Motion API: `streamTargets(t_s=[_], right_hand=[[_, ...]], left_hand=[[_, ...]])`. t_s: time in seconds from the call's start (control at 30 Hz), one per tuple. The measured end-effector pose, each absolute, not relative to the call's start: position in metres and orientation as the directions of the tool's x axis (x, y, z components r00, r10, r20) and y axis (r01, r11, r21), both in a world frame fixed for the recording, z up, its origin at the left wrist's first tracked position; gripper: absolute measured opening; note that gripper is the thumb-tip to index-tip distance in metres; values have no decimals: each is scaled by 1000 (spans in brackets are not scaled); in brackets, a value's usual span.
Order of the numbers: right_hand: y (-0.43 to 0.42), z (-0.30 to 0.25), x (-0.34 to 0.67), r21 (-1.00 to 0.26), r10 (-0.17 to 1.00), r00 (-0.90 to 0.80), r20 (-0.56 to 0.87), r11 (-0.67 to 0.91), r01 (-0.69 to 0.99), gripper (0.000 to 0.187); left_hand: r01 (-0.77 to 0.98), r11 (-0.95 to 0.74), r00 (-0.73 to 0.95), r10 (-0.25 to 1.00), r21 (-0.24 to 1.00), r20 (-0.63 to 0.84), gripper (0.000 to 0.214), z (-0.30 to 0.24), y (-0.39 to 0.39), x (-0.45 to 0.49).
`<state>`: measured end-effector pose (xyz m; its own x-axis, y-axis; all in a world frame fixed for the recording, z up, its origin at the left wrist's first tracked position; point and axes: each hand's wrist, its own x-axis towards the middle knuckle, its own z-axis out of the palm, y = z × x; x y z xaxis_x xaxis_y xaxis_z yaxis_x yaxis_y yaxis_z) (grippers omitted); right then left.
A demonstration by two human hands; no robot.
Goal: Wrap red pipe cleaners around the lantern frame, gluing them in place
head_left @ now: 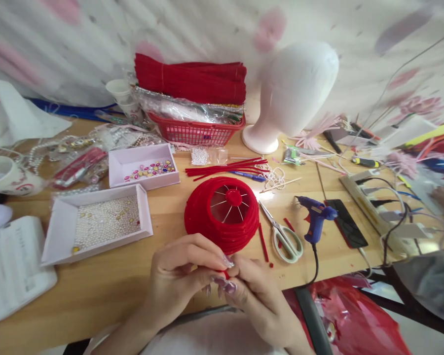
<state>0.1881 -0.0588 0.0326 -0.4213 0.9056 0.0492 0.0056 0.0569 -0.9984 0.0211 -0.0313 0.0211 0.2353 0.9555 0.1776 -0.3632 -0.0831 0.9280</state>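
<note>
My left hand [181,273] and my right hand [261,296] meet at the table's near edge, fingers pinched together on a small red piece [226,274] that is mostly hidden between them. Just beyond the fingertips sits a round red dome-shaped frame [224,214] wrapped in red fuzzy stems, with thin wire spokes and a red hub on top. Loose red stems [225,168] lie behind it. A short red stem piece [263,242] lies to its right.
Scissors [284,232] and a blue glue gun [316,217] lie right of the dome, then a dark phone [346,223]. White trays of pearls [99,223] and gems [144,166] are left. A red basket [196,129] and white foam head [292,88] stand behind.
</note>
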Motion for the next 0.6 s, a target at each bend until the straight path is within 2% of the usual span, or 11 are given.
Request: streamTargets(t_s=[0.17, 0.27, 0.33, 0.43, 0.47, 0.5, 0.6], right_hand=[[-58, 33, 188, -1000, 909, -417, -4, -10, -13, 21], [-61, 30, 188, -987, 912, -401, -88, -133, -85, 19], [-61, 30, 189, -989, 932, -354, -85, -121, -81, 17], [-56, 36, 197, -978, 976, -192, 108, 139, 158, 7], [-53, 39, 200, -929, 970, -147, 196, 231, 288, 3], [-50, 42, 204, -862, 955, -119, 270, 295, 412, 8], [-43, 49, 213, -688, 925, -100, 366, 342, 640, 18]], left_hand=[[-371, 39, 271, 960, 928, 68, 6, 16, -26, 17], [-475, 171, 308, 951, 863, -19, 11, 11, -25, 21], [-527, 239, 344, 938, 816, -52, 11, 11, -24, 24], [-436, 209, 301, 951, 875, -77, 9, 13, -24, 22], [-352, 162, 242, 967, 922, -77, 9, 15, -25, 19], [-247, 102, 169, 984, 964, -61, 7, 16, -25, 16], [71, -145, 46, 989, 987, 142, 7, 15, -23, 6]])
